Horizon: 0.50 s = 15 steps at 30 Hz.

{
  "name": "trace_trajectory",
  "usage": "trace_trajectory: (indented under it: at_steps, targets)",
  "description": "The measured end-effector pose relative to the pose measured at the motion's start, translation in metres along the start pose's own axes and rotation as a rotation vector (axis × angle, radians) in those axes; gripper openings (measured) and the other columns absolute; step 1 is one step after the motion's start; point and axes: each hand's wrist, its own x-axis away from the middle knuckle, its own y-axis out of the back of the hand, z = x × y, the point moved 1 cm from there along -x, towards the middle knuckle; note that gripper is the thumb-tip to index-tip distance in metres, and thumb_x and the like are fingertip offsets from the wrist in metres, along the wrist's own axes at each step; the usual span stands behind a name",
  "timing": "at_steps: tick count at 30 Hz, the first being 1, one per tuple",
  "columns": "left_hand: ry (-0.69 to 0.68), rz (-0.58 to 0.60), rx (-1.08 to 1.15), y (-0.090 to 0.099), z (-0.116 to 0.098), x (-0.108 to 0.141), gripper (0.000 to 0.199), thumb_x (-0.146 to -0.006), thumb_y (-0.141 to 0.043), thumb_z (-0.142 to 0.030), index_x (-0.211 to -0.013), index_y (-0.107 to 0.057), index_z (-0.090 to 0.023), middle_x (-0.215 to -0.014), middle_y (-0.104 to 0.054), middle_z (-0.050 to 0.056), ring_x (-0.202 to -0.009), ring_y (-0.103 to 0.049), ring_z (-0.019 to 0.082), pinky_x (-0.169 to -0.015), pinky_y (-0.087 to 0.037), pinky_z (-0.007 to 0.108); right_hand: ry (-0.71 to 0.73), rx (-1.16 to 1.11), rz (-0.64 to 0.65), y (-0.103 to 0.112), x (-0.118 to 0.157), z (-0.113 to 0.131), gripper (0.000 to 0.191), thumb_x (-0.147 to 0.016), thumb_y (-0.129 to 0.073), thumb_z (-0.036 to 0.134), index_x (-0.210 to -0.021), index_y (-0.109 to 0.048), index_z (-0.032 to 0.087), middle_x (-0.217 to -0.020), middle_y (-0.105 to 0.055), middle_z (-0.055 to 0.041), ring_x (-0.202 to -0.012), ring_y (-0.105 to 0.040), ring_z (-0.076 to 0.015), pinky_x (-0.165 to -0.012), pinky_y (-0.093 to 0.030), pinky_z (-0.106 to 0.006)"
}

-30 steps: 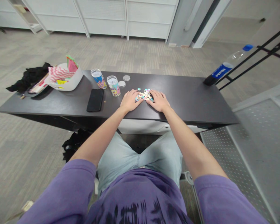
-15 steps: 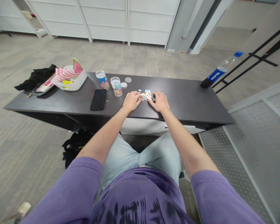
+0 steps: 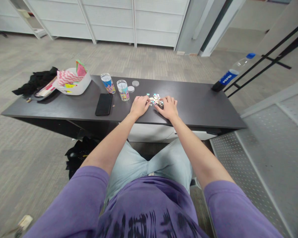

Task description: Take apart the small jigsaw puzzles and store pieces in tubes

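Observation:
A small pile of jigsaw pieces (image 3: 155, 99) lies on the dark table (image 3: 193, 99), between my hands. My left hand (image 3: 139, 106) rests at the pile's left edge, its fingers curved together near the pieces; whether it pinches one is too small to tell. On the right side, my right hand (image 3: 169, 107) has its fingers spread, with the thumb pointing at the lower edge of the pile. Left of the hands stand two clear cups with cartoon prints, one (image 3: 123, 91) nearer and one (image 3: 108, 84) farther left. Two round lids (image 3: 135, 83) lie beside them.
A black phone (image 3: 104, 104) lies left of my left hand. Farther left are a white basket (image 3: 80, 86) with cloth and packets, and a black cloth (image 3: 37, 82). A Pepsi bottle (image 3: 227, 78) stands at the table's right end, beside a black metal frame.
The view has shifted slightly. My right thumb has moved a little left along the pile's lower edge, and the right fingers sit slightly differently. The cups, lids and phone stay in place.

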Motion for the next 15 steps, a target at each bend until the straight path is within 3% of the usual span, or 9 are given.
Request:
trace_trajectory:
  at_steps: [6,15]
  targets:
    - [-0.035,0.035,-0.013,0.000,0.000,-0.001,0.026,-0.132,-0.095,-0.047,-0.137,-0.087,-0.023,-0.149,-0.082,0.013,-0.140,-0.079,0.038,-0.130,-0.070,0.065,0.103,-0.026,0.057,-0.005,-0.007,0.019,0.064,-0.128,-0.056,0.071,-0.160,-0.088,0.025,-0.178,-0.073,-0.0257,-0.162,-0.063,-0.0547,-0.141,-0.052,-0.074]
    - [-0.058,0.058,-0.022,0.004,0.004,-0.001,0.025,-0.131,-0.097,-0.044,-0.138,-0.087,-0.021,-0.148,-0.082,0.012,-0.137,-0.081,0.038,-0.128,-0.072,0.064,0.123,-0.075,0.062,-0.004,-0.010,0.019,0.049,-0.130,-0.055,0.054,-0.153,-0.090,0.028,-0.174,-0.078,-0.0202,-0.161,-0.067,-0.0493,-0.140,-0.054,-0.069]
